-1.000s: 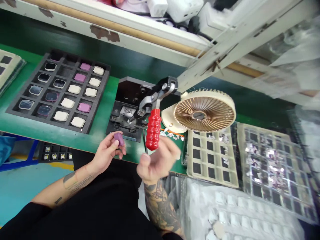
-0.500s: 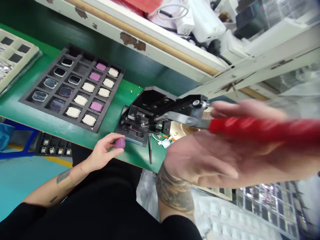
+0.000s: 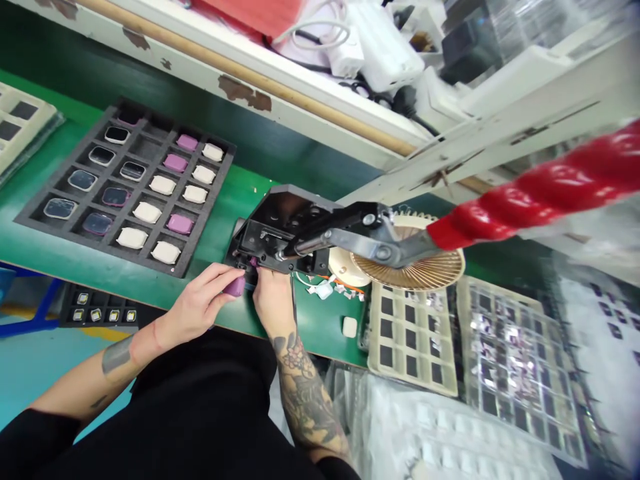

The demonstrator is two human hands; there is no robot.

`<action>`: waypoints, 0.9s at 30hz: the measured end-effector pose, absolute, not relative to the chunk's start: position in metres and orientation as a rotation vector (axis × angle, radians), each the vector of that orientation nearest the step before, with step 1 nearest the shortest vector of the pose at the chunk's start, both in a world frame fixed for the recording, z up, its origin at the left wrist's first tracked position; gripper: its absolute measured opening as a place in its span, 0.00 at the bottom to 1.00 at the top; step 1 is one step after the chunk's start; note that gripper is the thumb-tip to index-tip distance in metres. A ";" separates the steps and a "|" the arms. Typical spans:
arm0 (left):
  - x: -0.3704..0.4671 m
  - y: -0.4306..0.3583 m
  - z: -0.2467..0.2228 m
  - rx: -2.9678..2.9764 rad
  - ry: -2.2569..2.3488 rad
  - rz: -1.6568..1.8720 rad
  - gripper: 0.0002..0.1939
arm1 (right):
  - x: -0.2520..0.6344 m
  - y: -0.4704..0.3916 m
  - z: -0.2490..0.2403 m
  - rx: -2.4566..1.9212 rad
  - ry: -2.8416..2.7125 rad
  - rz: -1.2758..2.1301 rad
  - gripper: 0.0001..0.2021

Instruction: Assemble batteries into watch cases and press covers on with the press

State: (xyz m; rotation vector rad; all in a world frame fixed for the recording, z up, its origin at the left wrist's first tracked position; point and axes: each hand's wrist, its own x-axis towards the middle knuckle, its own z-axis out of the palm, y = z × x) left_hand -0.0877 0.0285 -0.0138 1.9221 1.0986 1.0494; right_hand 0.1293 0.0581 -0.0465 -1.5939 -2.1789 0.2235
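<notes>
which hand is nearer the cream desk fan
Right: the right hand is at the lever press, to the left of the desk fan; the left hand, holding a purple piece, is farther left.

green bench [image 3: 234, 193] lies open between foam tray [image 3: 151, 148] and toggle press [image 3: 300, 223]; left hand [image 3: 203, 295] and right hand [image 3: 273, 297] crowd the press's front; red-handled lever [image 3: 525, 198] crosses before desk fan [image 3: 430, 270].

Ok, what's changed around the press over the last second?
The red handle has swung from pointing back towards the person to pointing out to the right. The right hand, up by the handle half a second ago, has come away from it and down to the base of the press. The left hand still holds its purple block; the tray looks unchanged.
</notes>
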 end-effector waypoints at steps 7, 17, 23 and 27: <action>-0.074 0.041 -0.019 2.229 1.225 0.953 0.24 | 0.143 0.019 -0.034 -1.502 -1.782 0.367 0.22; -0.018 0.067 -0.027 2.448 1.273 0.613 0.21 | 0.176 -0.017 -0.019 -1.495 -1.672 0.261 0.26; -0.013 0.043 -0.037 2.494 1.405 0.577 0.27 | 0.170 -0.018 -0.026 -1.434 -1.724 0.231 0.27; -0.006 0.042 -0.036 2.405 1.465 0.607 0.29 | 0.157 -0.010 -0.019 -1.286 -1.817 0.190 0.29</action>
